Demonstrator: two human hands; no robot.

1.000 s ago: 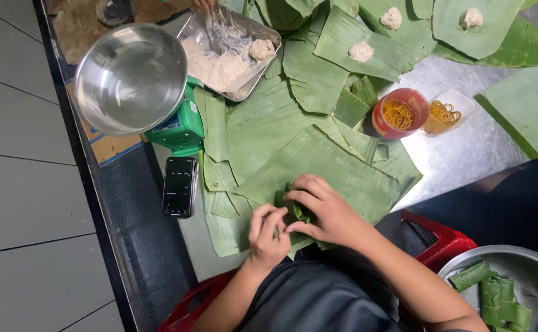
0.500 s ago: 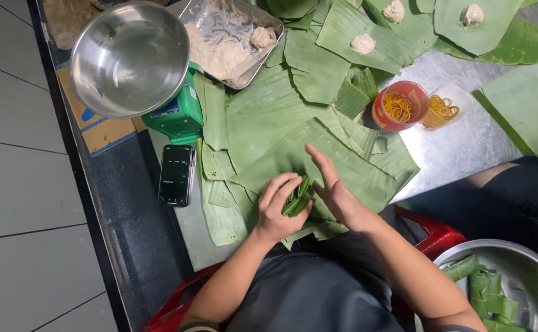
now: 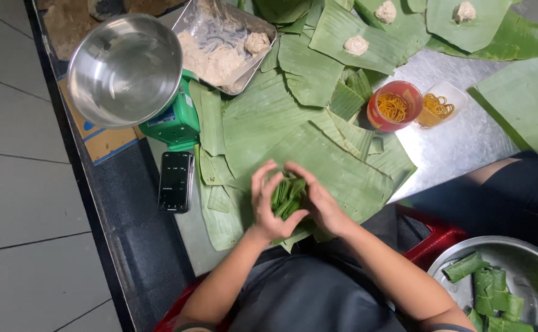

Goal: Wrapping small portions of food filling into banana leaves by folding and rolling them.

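Observation:
Both of my hands close around a small folded banana-leaf parcel (image 3: 287,197) above a stack of flat banana leaves (image 3: 318,154). My left hand (image 3: 268,206) cups its left side with fingers curled over the top. My right hand (image 3: 319,200) presses it from the right. The filling inside the parcel is hidden.
A steel bowl (image 3: 124,67) sits on a green scale (image 3: 174,123). A metal tray of pale paste (image 3: 220,46) is behind. A black phone (image 3: 175,180) lies at the left edge. Red cup (image 3: 395,106) and clear dish (image 3: 441,106) hold rubber bands. A steel basin of wrapped parcels (image 3: 502,283) lies lower right.
My hands have come together and closed round the leaf parcel, which was looser between them before. The view shifted slightly.

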